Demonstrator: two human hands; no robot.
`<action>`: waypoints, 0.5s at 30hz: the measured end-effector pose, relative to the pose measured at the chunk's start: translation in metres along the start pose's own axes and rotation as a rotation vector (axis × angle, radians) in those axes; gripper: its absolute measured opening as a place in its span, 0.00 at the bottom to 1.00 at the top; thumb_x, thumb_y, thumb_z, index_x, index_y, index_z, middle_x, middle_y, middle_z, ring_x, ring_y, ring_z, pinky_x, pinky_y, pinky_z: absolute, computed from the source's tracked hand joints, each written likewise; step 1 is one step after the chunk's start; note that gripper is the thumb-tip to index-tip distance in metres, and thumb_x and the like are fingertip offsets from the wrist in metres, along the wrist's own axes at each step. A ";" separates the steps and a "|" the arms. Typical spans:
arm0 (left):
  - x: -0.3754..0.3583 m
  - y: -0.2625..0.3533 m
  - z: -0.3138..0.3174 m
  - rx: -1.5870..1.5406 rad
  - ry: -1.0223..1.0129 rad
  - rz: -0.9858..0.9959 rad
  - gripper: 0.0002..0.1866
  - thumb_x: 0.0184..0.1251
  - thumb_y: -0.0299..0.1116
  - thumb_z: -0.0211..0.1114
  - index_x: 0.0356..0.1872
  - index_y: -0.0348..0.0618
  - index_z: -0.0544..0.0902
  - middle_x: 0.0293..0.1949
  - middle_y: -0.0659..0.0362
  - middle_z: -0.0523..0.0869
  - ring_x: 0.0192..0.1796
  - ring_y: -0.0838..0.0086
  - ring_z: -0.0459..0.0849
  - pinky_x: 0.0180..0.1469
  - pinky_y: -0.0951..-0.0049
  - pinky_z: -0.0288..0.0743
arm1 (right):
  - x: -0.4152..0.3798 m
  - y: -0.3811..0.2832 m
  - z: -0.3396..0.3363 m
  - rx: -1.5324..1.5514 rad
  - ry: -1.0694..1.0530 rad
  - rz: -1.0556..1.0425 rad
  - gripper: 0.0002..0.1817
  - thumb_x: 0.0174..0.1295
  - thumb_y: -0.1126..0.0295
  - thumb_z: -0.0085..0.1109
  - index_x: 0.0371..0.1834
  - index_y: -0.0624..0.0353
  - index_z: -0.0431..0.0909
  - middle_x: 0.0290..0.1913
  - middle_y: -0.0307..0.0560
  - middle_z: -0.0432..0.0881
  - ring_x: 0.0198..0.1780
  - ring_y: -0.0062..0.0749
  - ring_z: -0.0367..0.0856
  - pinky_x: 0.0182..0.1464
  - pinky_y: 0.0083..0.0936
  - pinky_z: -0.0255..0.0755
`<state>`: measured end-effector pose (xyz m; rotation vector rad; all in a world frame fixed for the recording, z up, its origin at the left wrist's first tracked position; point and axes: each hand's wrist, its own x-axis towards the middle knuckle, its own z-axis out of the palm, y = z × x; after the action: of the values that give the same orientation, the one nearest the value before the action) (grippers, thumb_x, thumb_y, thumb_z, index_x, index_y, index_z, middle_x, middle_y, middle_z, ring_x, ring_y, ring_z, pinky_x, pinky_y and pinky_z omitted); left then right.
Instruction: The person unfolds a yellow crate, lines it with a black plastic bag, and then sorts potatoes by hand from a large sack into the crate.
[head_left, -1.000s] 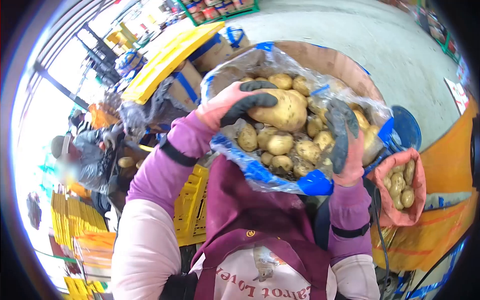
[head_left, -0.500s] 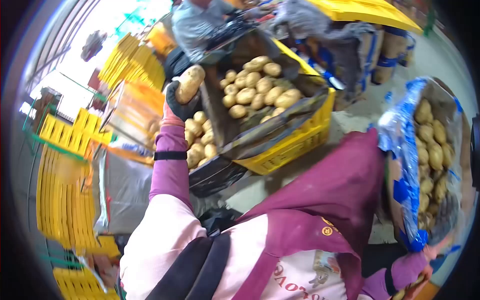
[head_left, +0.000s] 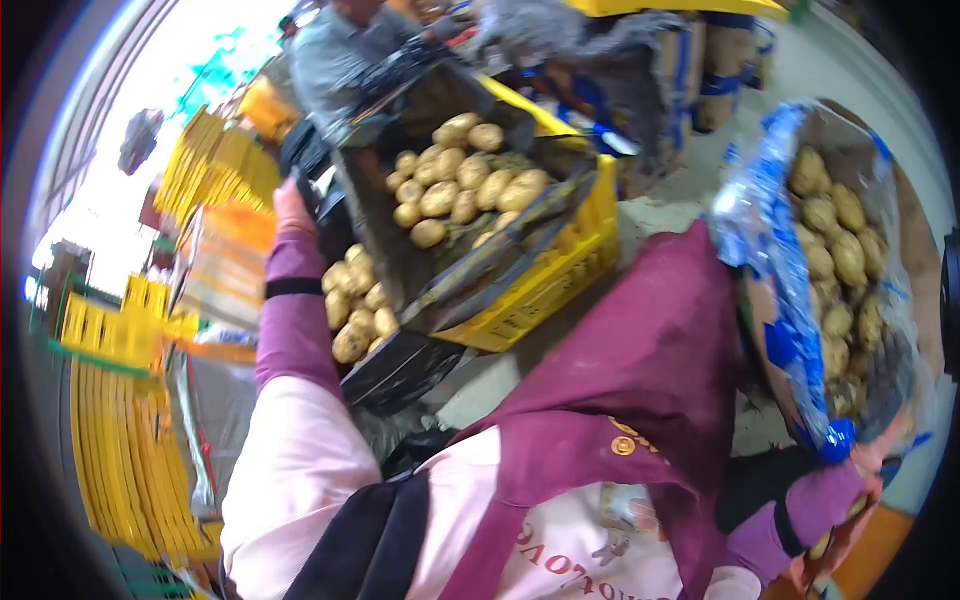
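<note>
My left hand (head_left: 312,196), in a dark glove, is at the upper left beside the black-lined yellow crate (head_left: 545,300) of potatoes (head_left: 438,198). Blur and dark plastic hide its fingers, and no potato shows in it. More potatoes (head_left: 352,300) lie in black plastic just below that arm. At the right, my right hand (head_left: 888,385), in a grey glove, is at the near inner side of a carton lined with blue and clear plastic (head_left: 778,290). It is beside the potatoes (head_left: 848,258) there; its finger shape is unclear.
A person in a light blue top (head_left: 335,65) is behind the crate. Stacked yellow crates (head_left: 125,450) stand at the left, with more (head_left: 220,165) farther back. Cartons with blue tape (head_left: 725,65) stand at the top right. Grey floor (head_left: 672,175) shows between crate and carton.
My left hand has moved left and slightly down in view; the large potato it held no longer shows in it. The crate and right carton appear farther left as the view shifts.
</note>
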<state>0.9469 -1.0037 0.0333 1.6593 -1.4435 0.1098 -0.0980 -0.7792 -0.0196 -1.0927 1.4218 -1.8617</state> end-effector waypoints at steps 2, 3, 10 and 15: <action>-0.001 0.224 0.040 0.383 -0.092 0.601 0.15 0.71 0.35 0.58 0.52 0.40 0.83 0.36 0.55 0.87 0.38 0.71 0.86 0.43 0.70 0.80 | -0.007 0.006 -0.008 -0.283 0.051 -0.185 0.26 0.68 0.67 0.48 0.69 0.61 0.68 0.68 0.53 0.72 0.70 0.49 0.67 0.75 0.41 0.53; -0.011 0.311 0.068 0.102 -0.216 0.555 0.16 0.72 0.33 0.57 0.56 0.39 0.81 0.42 0.53 0.87 0.42 0.69 0.86 0.46 0.69 0.81 | -0.010 0.009 -0.014 -0.556 0.098 -0.332 0.25 0.67 0.68 0.49 0.68 0.61 0.69 0.68 0.53 0.72 0.70 0.49 0.68 0.75 0.42 0.53; -0.138 0.669 0.223 -0.694 -1.178 0.274 0.17 0.72 0.32 0.58 0.56 0.35 0.80 0.50 0.55 0.85 0.51 0.73 0.85 0.54 0.72 0.79 | -0.024 -0.044 0.051 -0.431 0.123 -0.241 0.24 0.56 0.79 0.53 0.59 0.58 0.78 0.60 0.51 0.78 0.60 0.48 0.76 0.62 0.35 0.70; -0.253 0.752 0.370 0.117 -1.392 1.297 0.28 0.61 0.46 0.69 0.58 0.40 0.80 0.51 0.46 0.86 0.54 0.58 0.85 0.57 0.62 0.77 | -0.021 -0.057 0.057 -0.315 0.188 -0.406 0.21 0.59 0.80 0.52 0.57 0.61 0.78 0.58 0.55 0.78 0.58 0.46 0.78 0.60 0.35 0.73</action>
<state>0.0729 -0.9896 0.0854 0.3955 -3.3923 -0.3263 -0.0359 -0.7745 0.0358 -1.4821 1.7478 -2.1090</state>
